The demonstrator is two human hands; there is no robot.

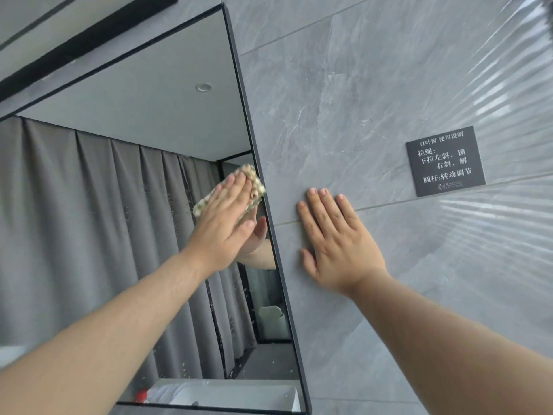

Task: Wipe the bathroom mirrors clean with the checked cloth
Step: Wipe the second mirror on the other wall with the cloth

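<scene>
Under my left fingers (239, 182) lies the checked cloth (254, 187), flattened against the mirror (119, 205). That left hand (223, 223) is spread nearly straight, palm on the fabric, pressing rather than gripping; the cloth pokes out beyond my fingertips and to either side. It sits close against the mirror's dark frame edge (269, 205), just right of my fingertips. My right hand (338, 247) is beyond that frame, flat and holding nothing, fingers extended on the grey wall tile (329, 115) to brace me.

I judge the step in hand to be wiping this right margin of the glass. To do it well I should keep even pressure through the whole palm so the cloth does not bunch or slip out, and run it parallel to the frame so the strip next to the edge is covered. Below my wrist the glass shows pale specks and streaks running down toward the bottom edge, so the strokes ought to work downward from where my fingers are, overlapping each pass. Further right of my bracing hand, a small black sign (446, 161) is fixed to the tile.
</scene>
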